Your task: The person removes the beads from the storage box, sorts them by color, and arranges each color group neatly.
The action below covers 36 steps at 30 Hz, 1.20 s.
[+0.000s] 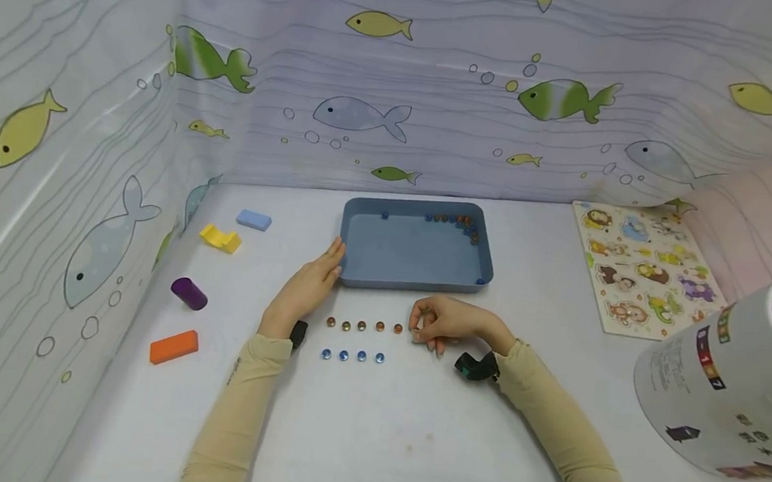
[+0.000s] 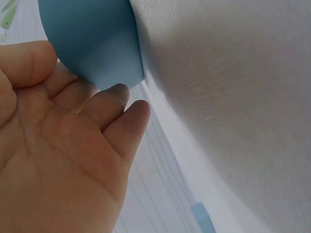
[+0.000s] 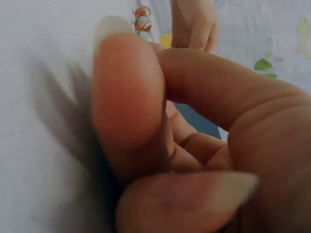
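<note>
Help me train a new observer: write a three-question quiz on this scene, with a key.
1. Near the row of brown beads, how many blue beads form a row on the table?
2. True or false: the blue row lies nearer the tray than the brown row does.
3. Which is the left hand nearest to: (a) the orange block, (b) the tray, (c) the animal puzzle?

Key: 1. Four. 2. False; the brown row is nearer. 3. b.
</note>
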Each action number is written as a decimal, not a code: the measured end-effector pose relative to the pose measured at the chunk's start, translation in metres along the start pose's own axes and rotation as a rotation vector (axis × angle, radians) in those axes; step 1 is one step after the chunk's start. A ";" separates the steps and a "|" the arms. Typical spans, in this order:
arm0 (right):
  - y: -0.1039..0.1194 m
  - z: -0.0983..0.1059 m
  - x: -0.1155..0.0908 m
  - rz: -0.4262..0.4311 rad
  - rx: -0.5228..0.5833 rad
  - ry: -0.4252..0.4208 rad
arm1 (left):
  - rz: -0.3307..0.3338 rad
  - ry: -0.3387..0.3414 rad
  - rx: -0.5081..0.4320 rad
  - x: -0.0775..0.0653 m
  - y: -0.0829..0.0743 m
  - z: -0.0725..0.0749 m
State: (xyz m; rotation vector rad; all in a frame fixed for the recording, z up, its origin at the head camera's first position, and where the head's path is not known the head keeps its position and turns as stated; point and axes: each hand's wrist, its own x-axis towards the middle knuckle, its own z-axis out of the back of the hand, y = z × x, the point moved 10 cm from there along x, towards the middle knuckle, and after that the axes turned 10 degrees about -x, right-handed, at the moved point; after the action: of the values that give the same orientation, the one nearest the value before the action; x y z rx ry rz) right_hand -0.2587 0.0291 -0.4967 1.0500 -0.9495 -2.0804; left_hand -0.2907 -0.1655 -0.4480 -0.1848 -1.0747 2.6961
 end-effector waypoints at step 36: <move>-0.003 0.089 -0.026 0.106 0.211 -0.191 | 0.009 0.003 0.004 0.002 0.001 0.000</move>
State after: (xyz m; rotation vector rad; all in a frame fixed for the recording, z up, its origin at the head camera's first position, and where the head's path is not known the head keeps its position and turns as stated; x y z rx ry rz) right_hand -0.3218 0.0799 -0.4505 0.8918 -1.3149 -2.0522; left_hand -0.2924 -0.1658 -0.4485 -0.1932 -1.0695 2.7051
